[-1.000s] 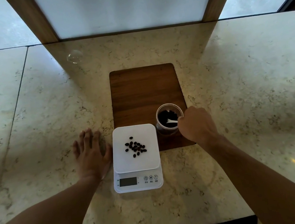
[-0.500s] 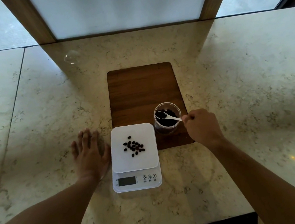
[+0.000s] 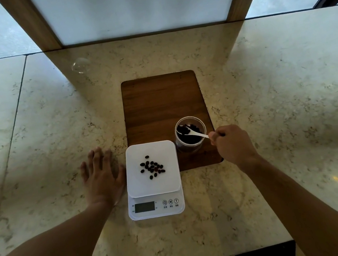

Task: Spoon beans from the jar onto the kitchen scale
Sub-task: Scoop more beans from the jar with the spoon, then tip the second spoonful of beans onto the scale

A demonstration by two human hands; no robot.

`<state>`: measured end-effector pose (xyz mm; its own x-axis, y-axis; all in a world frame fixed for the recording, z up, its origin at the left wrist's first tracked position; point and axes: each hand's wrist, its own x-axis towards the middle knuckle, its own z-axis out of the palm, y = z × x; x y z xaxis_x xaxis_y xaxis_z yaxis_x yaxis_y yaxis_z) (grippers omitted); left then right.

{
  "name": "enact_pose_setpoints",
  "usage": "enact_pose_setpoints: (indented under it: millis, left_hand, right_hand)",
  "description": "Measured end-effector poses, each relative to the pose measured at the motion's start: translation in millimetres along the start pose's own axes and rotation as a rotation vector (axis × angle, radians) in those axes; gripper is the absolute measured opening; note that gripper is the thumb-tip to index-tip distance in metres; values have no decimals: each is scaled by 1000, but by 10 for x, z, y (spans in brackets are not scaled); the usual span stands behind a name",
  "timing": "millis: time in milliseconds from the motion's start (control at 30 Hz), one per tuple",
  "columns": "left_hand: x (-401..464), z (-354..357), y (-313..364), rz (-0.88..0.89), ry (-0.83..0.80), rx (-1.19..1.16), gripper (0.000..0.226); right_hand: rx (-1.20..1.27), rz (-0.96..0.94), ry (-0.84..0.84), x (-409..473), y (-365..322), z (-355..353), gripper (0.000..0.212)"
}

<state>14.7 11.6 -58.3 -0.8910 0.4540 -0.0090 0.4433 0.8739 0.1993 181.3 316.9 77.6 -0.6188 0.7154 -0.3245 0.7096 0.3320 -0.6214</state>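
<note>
Right hand is curled tight, fingers pinching the end of a small white spoon, and it sits just to the right of the jar. The spoon slants up and left from that pinch, over the jar's right rim, with its bowl across the open mouth. I cannot tell whether the bowl carries anything. The jar is clear, round and lidless, standing upright, dark with beans inside, a glossy black-brown mass that fills most of the view down through the mouth.

Under the jar lies a dark wooden board; the jar stands at its near right corner. Just left of the jar and nearer the person is the white kitchen scale, its square platform overlapping the board's near left corner. A loose cluster of beans on the platform, oval and dark, rests around the middle, one lying a little apart toward the far edge. The scale's grey display and three round buttons face the person.

Left of the scale, the left hand lies flat on the pale marbled table, fingers spread and pointing away, thumb just beside the platform's edge, holding nothing. Far left of the jar, a clear dome-shaped object sits on the table.
</note>
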Motion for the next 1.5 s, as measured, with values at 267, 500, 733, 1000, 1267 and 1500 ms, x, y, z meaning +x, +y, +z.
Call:
enact_pose_setpoints:
  millis: [267,500,733,1000,1267,1500]
  left_hand:
    - [-10,-22,33,-5,6,-15,77]
    - [-14,-57,53,-9,-3,-11,77]
    - [-14,-69,72,-11,-6,-12,76]
    - [-10,-46,61,-27,-15,-10,76]
    - [-10,-40,54,-20,-2,-20,74]
    - [-6,-17,34,-22,-1,-10,73]
  right_hand:
    - [2,10,12,-8,7,-8,33]
    - [-19,14,37,-43,62,-51,32]
    - [29,-14,43,-127,75,-79,33]
    - [67,-120,-53,-327,-110,120,31]
    - [58,-126,-120,-474,-14,529,31]
    - [7,-162,-60,-522,0,692,29]
